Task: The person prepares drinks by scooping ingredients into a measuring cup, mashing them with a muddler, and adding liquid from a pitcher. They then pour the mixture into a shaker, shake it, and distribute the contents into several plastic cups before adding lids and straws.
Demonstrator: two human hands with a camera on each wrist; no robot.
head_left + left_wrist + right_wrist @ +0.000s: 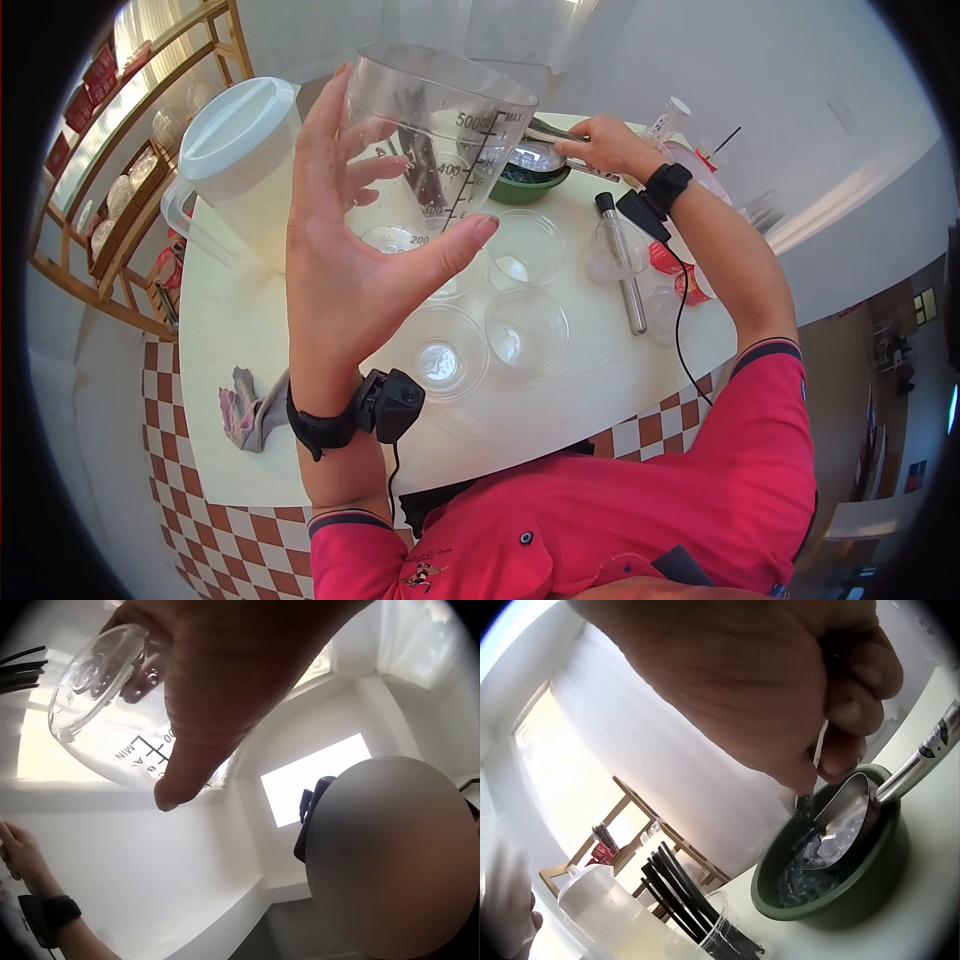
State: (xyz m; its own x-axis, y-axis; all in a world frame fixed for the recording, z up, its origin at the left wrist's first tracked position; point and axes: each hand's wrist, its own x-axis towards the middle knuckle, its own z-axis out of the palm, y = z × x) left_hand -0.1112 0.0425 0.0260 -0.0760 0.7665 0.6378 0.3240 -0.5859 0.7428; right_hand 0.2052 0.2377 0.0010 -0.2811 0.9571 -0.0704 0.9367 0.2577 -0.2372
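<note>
In the head view my left hand [345,240] grips a clear measuring cup [440,130] with black scale marks, raised over the table and tilted. Thumb and fingers lie on opposite sides of it; droplets cling to its wall. The left wrist view shows the cup's round bottom [97,682]. My right hand [615,148] is over a green bowl [530,190] at the back. It pinches a thin, shiny utensil whose kind I cannot tell, its lower end at the ice [806,881]. A metal scoop [847,821] rests in the bowl, its handle [922,761] over the rim.
Several clear plastic cups [525,330] stand mid-table. A lidded pitcher [240,170] of pale liquid is at left, with a grey cloth [250,410] nearer me. A dark-tipped metal rod [625,265] lies at right. Black straws [679,892] stand in a cup beside the bowl.
</note>
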